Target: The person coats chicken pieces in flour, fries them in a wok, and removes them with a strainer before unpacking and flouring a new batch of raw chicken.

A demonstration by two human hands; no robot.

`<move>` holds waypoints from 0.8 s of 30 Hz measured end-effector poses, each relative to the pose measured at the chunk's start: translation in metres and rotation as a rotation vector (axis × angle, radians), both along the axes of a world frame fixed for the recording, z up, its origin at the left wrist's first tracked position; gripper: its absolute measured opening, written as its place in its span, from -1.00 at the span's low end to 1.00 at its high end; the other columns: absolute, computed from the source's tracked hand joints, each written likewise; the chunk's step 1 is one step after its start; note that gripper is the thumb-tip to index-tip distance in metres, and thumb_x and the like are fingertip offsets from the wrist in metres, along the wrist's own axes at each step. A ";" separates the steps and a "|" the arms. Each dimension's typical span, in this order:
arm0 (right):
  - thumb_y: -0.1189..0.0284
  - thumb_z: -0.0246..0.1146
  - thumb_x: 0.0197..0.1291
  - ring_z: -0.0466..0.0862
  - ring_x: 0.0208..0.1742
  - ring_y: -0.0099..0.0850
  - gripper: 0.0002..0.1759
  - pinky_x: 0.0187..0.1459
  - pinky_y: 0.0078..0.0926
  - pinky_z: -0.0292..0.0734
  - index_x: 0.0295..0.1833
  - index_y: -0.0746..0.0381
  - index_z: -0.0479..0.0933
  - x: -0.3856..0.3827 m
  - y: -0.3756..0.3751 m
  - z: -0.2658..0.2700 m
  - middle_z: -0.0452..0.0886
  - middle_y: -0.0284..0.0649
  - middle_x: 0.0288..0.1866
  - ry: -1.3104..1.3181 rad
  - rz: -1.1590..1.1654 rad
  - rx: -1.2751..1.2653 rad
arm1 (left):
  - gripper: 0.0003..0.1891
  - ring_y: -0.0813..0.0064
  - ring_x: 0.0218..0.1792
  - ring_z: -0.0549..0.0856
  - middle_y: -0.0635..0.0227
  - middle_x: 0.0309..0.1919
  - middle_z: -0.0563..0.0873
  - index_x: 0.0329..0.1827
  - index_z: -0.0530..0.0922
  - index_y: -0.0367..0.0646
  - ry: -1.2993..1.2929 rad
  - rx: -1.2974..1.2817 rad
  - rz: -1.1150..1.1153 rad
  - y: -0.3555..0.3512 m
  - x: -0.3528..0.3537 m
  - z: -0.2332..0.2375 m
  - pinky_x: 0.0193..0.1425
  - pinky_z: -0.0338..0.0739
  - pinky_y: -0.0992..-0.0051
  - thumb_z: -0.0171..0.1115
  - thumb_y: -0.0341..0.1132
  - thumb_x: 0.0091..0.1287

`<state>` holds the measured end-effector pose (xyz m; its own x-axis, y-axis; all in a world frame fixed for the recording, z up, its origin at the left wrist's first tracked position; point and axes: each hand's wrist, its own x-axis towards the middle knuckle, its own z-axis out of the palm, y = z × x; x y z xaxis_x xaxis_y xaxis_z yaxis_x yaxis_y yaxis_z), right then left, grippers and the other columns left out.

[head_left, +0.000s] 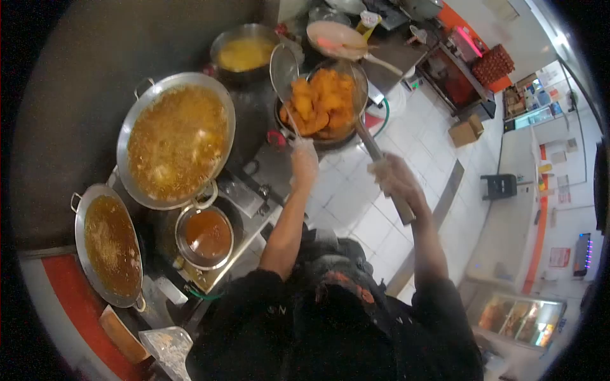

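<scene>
My left hand (pixel 304 160), in a thin clear glove, is closed on the thin handle of a round skimmer (pixel 284 65). The skimmer's head is tilted up at the left edge of a heap of golden-orange fried pieces (pixel 323 101). My right hand (pixel 399 181), also gloved, grips the long, flat metal handle of a large strainer (pixel 361 86). This strainer lies at the right side of the heap, its rim partly around the pieces. Beneath them is a dark round pan (pixel 333 143), mostly hidden by the food and tools.
To the left, a wide wok of bubbling oil (pixel 178 143) stands beside another oil-filled wok (pixel 111 247). A bowl of orange-brown liquid (pixel 206 236) is close to the counter edge. Behind are a pot of yellow liquid (pixel 244 54) and a pale pan (pixel 337 39). A cardboard box (pixel 466 131) sits on the tiled floor.
</scene>
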<state>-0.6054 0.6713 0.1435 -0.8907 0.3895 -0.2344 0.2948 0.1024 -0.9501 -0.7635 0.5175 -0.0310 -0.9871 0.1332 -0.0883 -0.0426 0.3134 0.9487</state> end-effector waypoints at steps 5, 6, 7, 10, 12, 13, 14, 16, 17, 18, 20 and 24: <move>0.08 0.07 0.39 0.60 -0.46 -0.48 -0.57 -0.61 -0.56 0.47 0.05 0.24 0.42 -0.008 -0.003 0.020 0.64 -0.28 -0.21 -0.262 -0.091 -0.271 | -0.68 -0.15 -0.03 0.64 -0.20 -0.12 0.66 0.04 0.50 -0.36 -0.127 0.099 -0.046 0.002 -0.009 -0.026 0.02 0.51 0.12 -0.05 -0.26 0.49; 0.03 -0.01 0.40 0.58 -0.46 -0.51 -0.55 -0.62 -0.56 0.46 0.02 0.22 0.43 -0.019 -0.011 0.039 0.64 -0.30 -0.22 -0.314 -0.075 -0.135 | -0.68 -0.15 -0.03 0.64 -0.20 -0.12 0.66 0.04 0.50 -0.36 -0.114 0.109 -0.041 0.006 -0.018 -0.024 0.02 0.51 0.12 -0.05 -0.26 0.49; -0.03 -0.08 0.42 0.57 -0.47 -0.54 -0.51 -0.62 -0.57 0.44 -0.01 0.20 0.44 -0.027 -0.018 0.049 0.63 -0.31 -0.23 -0.365 -0.065 -0.008 | -0.70 -0.12 -0.06 0.64 -0.20 -0.13 0.66 0.01 0.52 -0.36 -0.101 0.136 -0.016 0.006 -0.023 -0.021 -0.02 0.52 0.12 -0.05 -0.28 0.48; -0.03 -0.05 0.37 0.53 -0.50 -0.55 -0.55 -0.63 -0.47 0.41 -0.10 0.13 0.46 -0.025 0.004 0.034 0.57 -0.41 -0.32 -0.485 -0.072 -0.179 | -0.65 -0.29 -0.05 0.60 -0.31 -0.20 0.64 -0.11 0.47 -0.39 -0.011 0.053 -0.025 0.001 0.002 -0.016 -0.02 0.46 -0.02 -0.03 -0.17 0.49; 0.01 0.00 0.35 0.52 -0.50 -0.55 -0.62 -0.63 -0.43 0.41 -0.14 0.10 0.46 -0.041 -0.009 0.053 0.56 -0.44 -0.35 -0.422 -0.085 -0.013 | -0.66 -0.28 -0.05 0.61 -0.31 -0.20 0.65 -0.10 0.47 -0.39 0.108 0.029 -0.044 0.006 -0.015 -0.029 -0.02 0.46 -0.01 -0.02 -0.18 0.49; 0.15 0.08 0.31 0.58 -0.50 -0.54 -0.67 -0.64 -0.50 0.45 -0.02 0.15 0.46 -0.039 -0.010 0.057 0.57 -0.41 -0.40 -0.411 0.065 0.242 | -0.66 -0.28 -0.05 0.61 -0.31 -0.21 0.65 -0.10 0.47 -0.39 0.180 -0.013 -0.059 0.003 -0.005 -0.040 -0.01 0.47 0.01 -0.01 -0.20 0.49; 0.28 0.17 0.27 0.64 -0.50 -0.54 -0.64 -0.65 -0.57 0.50 0.11 0.20 0.45 -0.033 -0.011 0.057 0.57 -0.39 -0.44 -0.406 0.224 0.489 | -0.66 -0.28 -0.05 0.61 -0.31 -0.21 0.65 -0.10 0.47 -0.39 0.154 -0.018 -0.065 -0.002 0.011 -0.044 -0.01 0.47 0.01 -0.01 -0.20 0.49; 0.35 0.17 0.25 0.63 -0.50 -0.55 -0.70 -0.65 -0.55 0.50 0.05 0.22 0.43 -0.032 0.047 0.000 0.55 -0.38 -0.44 -0.161 0.534 0.818 | -0.67 -0.26 -0.05 0.62 -0.29 -0.22 0.65 -0.10 0.47 -0.41 0.124 0.063 -0.035 0.003 -0.006 -0.038 -0.01 0.47 0.03 0.00 -0.21 0.48; 0.42 0.18 0.23 0.62 -0.51 -0.55 -0.75 -0.65 -0.53 0.49 -0.01 0.24 0.42 -0.024 0.068 -0.027 0.53 -0.37 -0.43 0.083 0.840 1.118 | -0.67 -0.26 -0.05 0.62 -0.29 -0.22 0.65 -0.10 0.47 -0.41 0.122 0.063 -0.039 0.003 -0.009 -0.037 -0.01 0.47 0.03 0.00 -0.21 0.48; 0.42 0.18 0.23 0.62 -0.51 -0.55 -0.75 -0.65 -0.53 0.49 -0.01 0.24 0.42 -0.012 0.070 -0.040 0.53 -0.37 -0.43 0.066 0.846 1.104 | -0.67 -0.25 -0.06 0.62 -0.28 -0.23 0.65 -0.10 0.48 -0.42 0.111 0.032 -0.048 0.001 -0.002 -0.038 -0.01 0.48 0.03 0.02 -0.22 0.47; 0.54 0.21 0.13 0.63 -0.51 -0.51 -0.77 -0.64 -0.45 0.52 -0.10 0.28 0.36 -0.030 0.061 -0.030 0.51 -0.31 -0.41 0.070 0.624 0.132 | -0.69 -0.22 -0.08 0.64 -0.24 -0.23 0.67 -0.14 0.50 -0.41 0.297 -0.042 -0.050 -0.003 -0.002 -0.036 -0.02 0.48 0.02 0.03 -0.24 0.46; 0.61 0.15 0.11 0.63 -0.53 -0.43 -0.91 -0.64 -0.40 0.54 -0.24 0.25 0.43 -0.044 0.005 0.042 0.48 -0.25 -0.43 -0.388 0.564 0.870 | -0.80 -0.14 0.00 0.56 -0.10 -0.17 0.66 -0.13 0.57 -0.32 0.298 -0.223 -0.220 -0.005 -0.002 -0.031 0.06 0.43 0.04 0.08 -0.39 0.31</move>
